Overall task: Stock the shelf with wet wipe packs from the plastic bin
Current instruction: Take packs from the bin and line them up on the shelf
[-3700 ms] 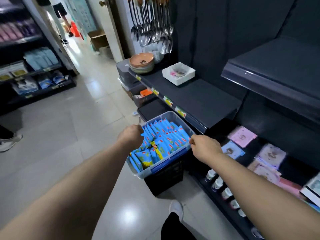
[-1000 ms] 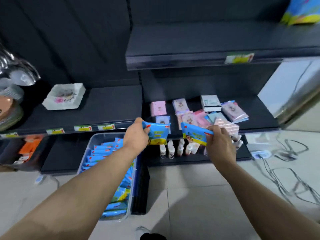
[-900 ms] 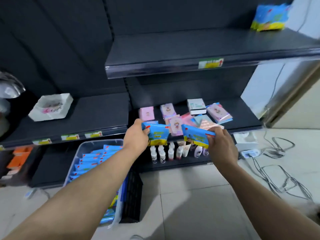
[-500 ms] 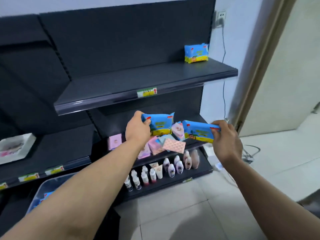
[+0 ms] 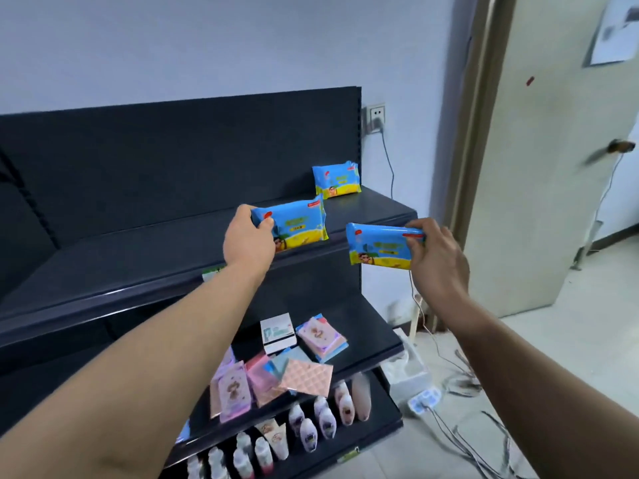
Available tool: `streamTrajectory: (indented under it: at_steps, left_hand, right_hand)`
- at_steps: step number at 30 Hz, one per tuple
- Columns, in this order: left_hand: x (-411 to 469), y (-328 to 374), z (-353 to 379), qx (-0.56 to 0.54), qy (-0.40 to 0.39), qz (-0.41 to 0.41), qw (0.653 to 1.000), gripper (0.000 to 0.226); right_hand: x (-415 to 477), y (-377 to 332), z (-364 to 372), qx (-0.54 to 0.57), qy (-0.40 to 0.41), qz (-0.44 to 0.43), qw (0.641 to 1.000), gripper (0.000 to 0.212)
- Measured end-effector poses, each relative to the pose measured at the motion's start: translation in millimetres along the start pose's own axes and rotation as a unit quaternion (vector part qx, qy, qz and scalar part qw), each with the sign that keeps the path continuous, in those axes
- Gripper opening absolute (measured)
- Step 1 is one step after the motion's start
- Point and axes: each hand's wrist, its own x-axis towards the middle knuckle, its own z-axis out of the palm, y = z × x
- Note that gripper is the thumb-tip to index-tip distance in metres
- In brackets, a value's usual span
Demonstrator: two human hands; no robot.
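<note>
Both hands up at the dark metal top shelf (image 5: pixel 155 257): left hand (image 5: pixel 247 242) grips one blue-and-yellow wet wipe pack (image 5: pixel 294 223) above it, right hand (image 5: pixel 437 252) pinches another (image 5: pixel 378 247) off its front edge (one pack (image 5: pixel 336 179) already stands at the back). Next: set them down beside it.

Pack (image 5: pixel 336 179) at top shelf (image 5: pixel 145 267) rear right; two held packs in front.
</note>
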Motion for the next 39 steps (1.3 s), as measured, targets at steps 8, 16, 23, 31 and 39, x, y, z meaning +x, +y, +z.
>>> streamTrajectory:
  at_steps: [8, 16, 23, 31, 39]
  left_hand:
    - [109.5, 4.4, 82.4, -0.024, -0.004, -0.03, 0.999, 0.008]
    - [182.0, 2.7, 152.0, -0.008, -0.026, -0.039, 0.999, 0.005]
    - [205.3, 6.5, 212.5, -0.009, -0.046, -0.067, 0.997, 0.003]
    - [234.0, 27.8, 279.5, -0.033, -0.082, -0.09, 0.992, 0.003]
    - [248.1, 28.5, 318.3, -0.107, -0.049, -0.142, 0.983, 0.007]
  right_hand:
    - [115.9, 1.1, 65.8, 0.007, -0.021, -0.017, 1.0, 0.021]
    - [199.1, 26.8, 118.7, 0.015, -0.059, -0.027, 0.998, 0.018]
    - [253.1, 58.2, 152.9, 0.05, -0.132, -0.068, 0.988, 0.015]
    - [326.7, 83.9, 177.4, 0.081, -0.186, -0.077, 0.976, 0.016]
    - [368.5, 94.9, 218.0, 0.14, -0.233, -0.062, 0.96, 0.016]
